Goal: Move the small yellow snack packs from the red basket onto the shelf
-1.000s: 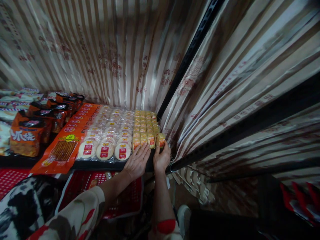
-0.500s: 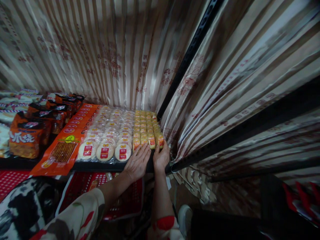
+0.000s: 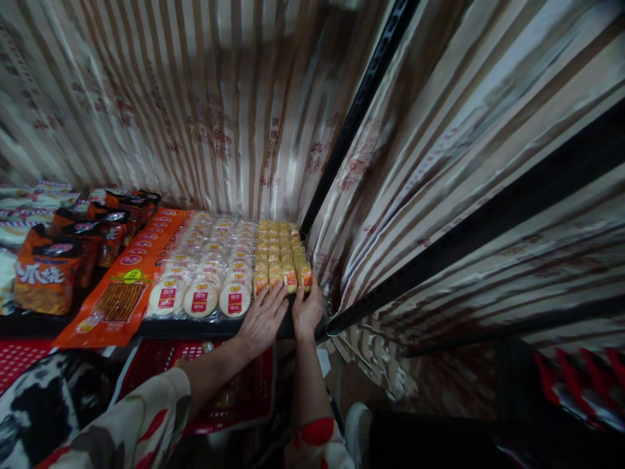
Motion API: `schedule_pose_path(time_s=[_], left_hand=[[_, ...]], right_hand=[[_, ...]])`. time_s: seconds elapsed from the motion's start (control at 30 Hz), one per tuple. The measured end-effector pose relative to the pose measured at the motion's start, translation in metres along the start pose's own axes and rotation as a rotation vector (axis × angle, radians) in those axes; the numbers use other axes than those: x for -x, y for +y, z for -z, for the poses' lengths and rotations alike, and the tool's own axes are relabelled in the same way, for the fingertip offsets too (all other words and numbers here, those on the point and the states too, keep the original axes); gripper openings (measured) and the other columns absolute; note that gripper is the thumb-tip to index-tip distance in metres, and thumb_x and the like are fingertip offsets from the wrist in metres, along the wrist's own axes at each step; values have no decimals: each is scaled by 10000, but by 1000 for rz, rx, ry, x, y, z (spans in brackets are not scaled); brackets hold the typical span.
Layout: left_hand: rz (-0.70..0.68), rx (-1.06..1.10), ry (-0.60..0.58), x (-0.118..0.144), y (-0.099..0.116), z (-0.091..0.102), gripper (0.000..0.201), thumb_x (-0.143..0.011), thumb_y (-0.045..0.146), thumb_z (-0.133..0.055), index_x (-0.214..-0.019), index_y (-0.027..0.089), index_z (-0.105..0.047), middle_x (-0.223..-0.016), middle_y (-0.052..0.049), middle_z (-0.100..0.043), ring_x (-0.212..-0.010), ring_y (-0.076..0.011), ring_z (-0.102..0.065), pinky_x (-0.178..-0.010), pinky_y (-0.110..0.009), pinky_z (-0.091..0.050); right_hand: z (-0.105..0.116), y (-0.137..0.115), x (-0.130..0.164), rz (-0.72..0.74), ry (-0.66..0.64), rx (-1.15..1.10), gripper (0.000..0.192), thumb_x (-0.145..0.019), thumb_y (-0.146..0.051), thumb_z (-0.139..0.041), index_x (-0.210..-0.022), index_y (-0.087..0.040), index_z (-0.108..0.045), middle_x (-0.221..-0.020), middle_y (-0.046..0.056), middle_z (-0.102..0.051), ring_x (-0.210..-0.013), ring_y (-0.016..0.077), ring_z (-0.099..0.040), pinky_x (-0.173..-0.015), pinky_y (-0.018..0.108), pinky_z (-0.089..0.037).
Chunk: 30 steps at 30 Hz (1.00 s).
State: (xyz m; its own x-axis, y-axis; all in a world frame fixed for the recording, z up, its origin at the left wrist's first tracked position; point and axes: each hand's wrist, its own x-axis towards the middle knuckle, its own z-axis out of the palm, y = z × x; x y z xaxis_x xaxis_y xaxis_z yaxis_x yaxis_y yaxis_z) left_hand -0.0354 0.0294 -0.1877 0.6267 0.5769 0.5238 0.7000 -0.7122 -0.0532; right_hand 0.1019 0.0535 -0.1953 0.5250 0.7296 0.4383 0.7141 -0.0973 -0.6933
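Small yellow snack packs (image 3: 275, 251) stand in tight rows at the right end of the shelf. My left hand (image 3: 262, 319) lies with fingers stretched out against the lower fronts of the front-row packs. At the row's right end, my right hand (image 3: 307, 311) has thumb and fingers around the front yellow snack pack (image 3: 304, 275); its fingertips are partly hidden. Left of the yellow rows are clear-wrapped round white rice crackers (image 3: 202, 298) with red labels, in several overlapping rows. The black shelf edge (image 3: 195, 327) runs beneath both wrists.
Orange strip packs (image 3: 117, 303) overhang the shelf edge, beside orange-and-black snack bags (image 3: 46, 273). A red basket (image 3: 244, 391) sits below the shelf. A black metal post (image 3: 342, 137) and striped curtains (image 3: 219, 98) enclose the back and right. Red packages (image 3: 569, 384) show at lower right.
The view has shifted slightly, so the shelf and hands appear a little further left. Both hands keep their places at the yellow packs; the packs look unmoved.
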Motion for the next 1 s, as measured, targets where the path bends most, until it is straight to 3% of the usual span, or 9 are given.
schedule_pose_path(time_s=[0.23,0.47,0.57,0.8,1.0], left_hand=[[-57,2,-165,-29,-16,29,307,-911,180,-411,-1170,132,-567,-1370,-131,-477,-1344,-256,-326,-1100,-454,-265],[-23,51,-346,-58,-47,40,471,-770,131,-546,-1238,184,-535,-1402,-109,-442,-1339,-296,-313,-1066,-480,-288],[-61,21,-366,-65,-49,43,405,-812,126,-504,-1212,174,-554,-1368,-130,-468,-1282,-264,-392,-1048,-431,-315],[-78,18,-415,-75,-46,49,262,-861,119,-439,-1032,147,-637,-1067,-125,-567,-1055,-237,-508,-904,-349,-429],[-104,116,-488,-80,-47,54,251,-871,135,-422,-998,166,-637,-1063,-93,-551,-972,-212,-536,-831,-306,-442]], right_hand=[[2,0,1,4,-15,-4,508,-864,-330,-363,-1312,-109,-456,-1242,167,-550,-1149,249,-493,-958,398,-386],[4,-5,1,-8,-8,-15,513,-864,-308,-354,-1317,-89,-450,-1237,176,-549,-1158,244,-483,-969,381,-371],[4,-5,0,-16,-7,-11,512,-865,-302,-356,-1324,-95,-445,-1233,174,-550,-1155,244,-486,-967,383,-374],[3,-4,0,-22,0,-10,502,-858,-292,-375,-1312,-95,-462,-1221,179,-560,-1143,255,-498,-957,398,-387],[3,-3,0,-19,4,-5,493,-860,-294,-380,-1309,-107,-463,-1226,174,-559,-1148,256,-499,-948,406,-394]])
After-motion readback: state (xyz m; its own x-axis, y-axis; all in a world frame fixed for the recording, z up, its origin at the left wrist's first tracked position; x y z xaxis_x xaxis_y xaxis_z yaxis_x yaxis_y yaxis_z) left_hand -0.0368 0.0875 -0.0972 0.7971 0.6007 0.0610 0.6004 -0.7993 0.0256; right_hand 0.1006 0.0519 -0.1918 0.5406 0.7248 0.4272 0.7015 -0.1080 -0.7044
